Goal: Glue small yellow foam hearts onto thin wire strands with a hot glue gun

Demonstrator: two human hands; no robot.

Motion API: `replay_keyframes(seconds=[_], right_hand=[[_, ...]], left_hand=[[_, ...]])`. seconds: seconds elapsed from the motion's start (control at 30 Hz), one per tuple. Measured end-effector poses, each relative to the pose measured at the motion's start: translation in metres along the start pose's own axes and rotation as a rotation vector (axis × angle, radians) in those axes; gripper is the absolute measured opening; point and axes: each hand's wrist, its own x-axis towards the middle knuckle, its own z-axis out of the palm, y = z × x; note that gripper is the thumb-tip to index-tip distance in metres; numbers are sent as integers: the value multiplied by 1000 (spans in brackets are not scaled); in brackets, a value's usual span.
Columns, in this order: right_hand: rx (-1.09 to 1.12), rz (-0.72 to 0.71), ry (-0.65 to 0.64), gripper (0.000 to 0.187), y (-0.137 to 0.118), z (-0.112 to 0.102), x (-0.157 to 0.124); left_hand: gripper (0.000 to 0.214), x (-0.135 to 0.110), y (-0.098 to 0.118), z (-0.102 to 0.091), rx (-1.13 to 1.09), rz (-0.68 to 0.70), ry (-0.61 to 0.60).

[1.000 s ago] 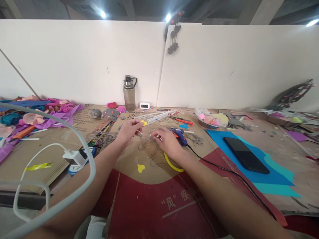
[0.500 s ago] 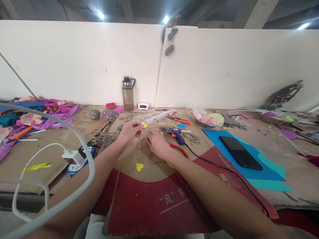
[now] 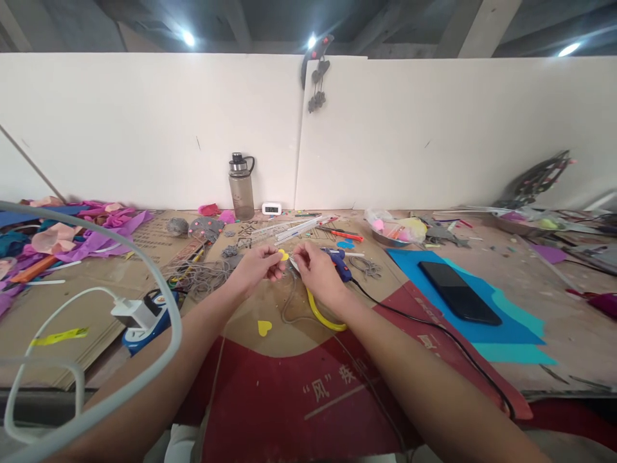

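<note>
Left hand (image 3: 254,267): grip pinching a small yellow piece (image 3: 284,255). Right hand (image 3: 319,271): grip pressed together beside it, possibly touching. Both above the desk (image 3: 571,331).

Yellow piece (image 3: 285,255) half hidden in left hand (image 3: 255,267) grip, clock (image 3: 271,208) digits — too small

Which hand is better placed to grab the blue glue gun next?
Right, probably. The glue gun lies just beyond the right hand, while the left hand is busy pinching the small yellow piece.
</note>
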Motion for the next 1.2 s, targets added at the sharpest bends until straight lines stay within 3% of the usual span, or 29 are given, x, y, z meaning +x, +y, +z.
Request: replay_keyframes(seconds=[0.17,0.4,0.5,0.67,0.97,1.1,1.2], right_hand=[[192,34,-4,14,-2,-6,0],[48,-237,-32,21,-14,-5,-7],[-8,-281,-30,2,-15,-5,-8],[9,-193,47,15,-13,-10,-6],[33,-91,-22,23,-12,-14,-1],[-47,5,22,23,-7,-29,6],[-188,81,-54,19,-3,-47,12]], left_hand=[[26,2,-1,-2,-40,54,33],[26,0,3,4,-9,63,87],[26,-2,4,7,9,69,70],[24,-3,5,9,55,102,39],[21,-1,4,4,190,169,56],[19,6,0,-6,192,178,137],[23,12,-3,-15,144,167,171]])
